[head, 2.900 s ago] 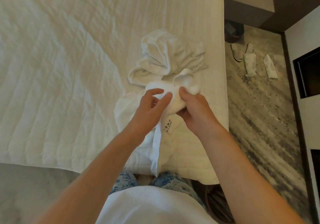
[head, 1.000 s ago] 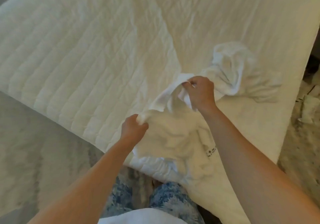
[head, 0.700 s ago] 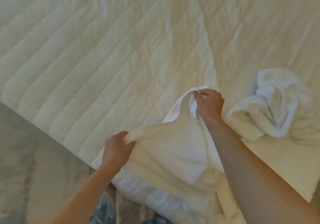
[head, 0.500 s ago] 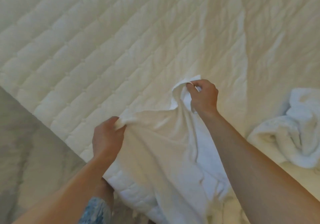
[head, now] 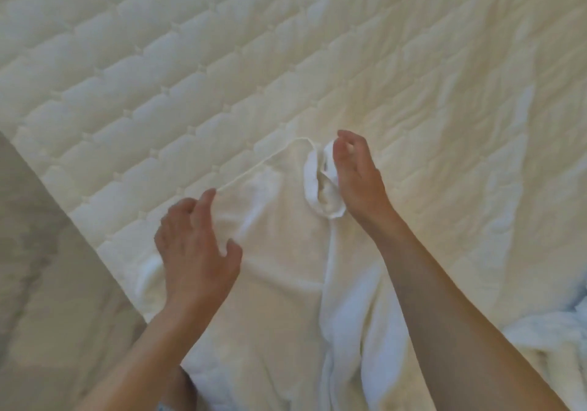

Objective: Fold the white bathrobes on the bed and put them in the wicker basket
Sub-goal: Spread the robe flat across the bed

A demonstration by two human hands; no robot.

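Your left hand and right hand: both open, fingers spread, no longer pinching cloth as half a second ago. Bathrobe: released, laid flat at the bed edge, collar beside your right hand. Second bathrobe: crumpled, right. Spreading done; folding likely next. Basket unseen.

Bedroom: quilted bed, carpeted floor

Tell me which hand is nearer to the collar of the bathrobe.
Right. The right hand is beside the collar, on its right edge, fingers open. The left hand is over the bathrobe, well to the collar's left and lower.
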